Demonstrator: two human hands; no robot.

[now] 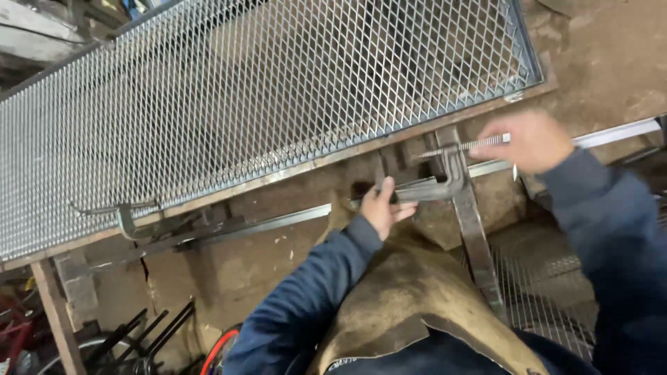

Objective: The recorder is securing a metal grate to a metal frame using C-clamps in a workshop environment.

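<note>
Fingers of the left hand are curled shut on the lower jaw end of a steel C-clamp, thumb on top, holding its body steady against the underside of the bench edge

Head view, the only one:
- right hand is blurred by motion; its fingers look pinched closed on the outer end of the clamp screw, the threaded rod running left from those fingertips into the clamp's upper arm
- clamp frame sits between the two hands, just right of the left fingertips, straddling the rusty flat bar that edges the expanded-metal mesh panel
- a galvanised strip runs under that bar, passing behind the left fingers and out past the right hand
- well left of the left fingers, a second clamp already grips the same bar and strip
- just below the clamp, an angled steel leg drops toward the floor; a leather apron covers the lap beneath both wrists

Judgement: step in hand is setting this clamp, screw being spun by hand. A lot of thread is exposed, so it reads as not tight. Next move calls for keeping the frame square on bar and strip with the left grip while the screw pad seats flush; I can't tell whether the pad touches anything
</note>
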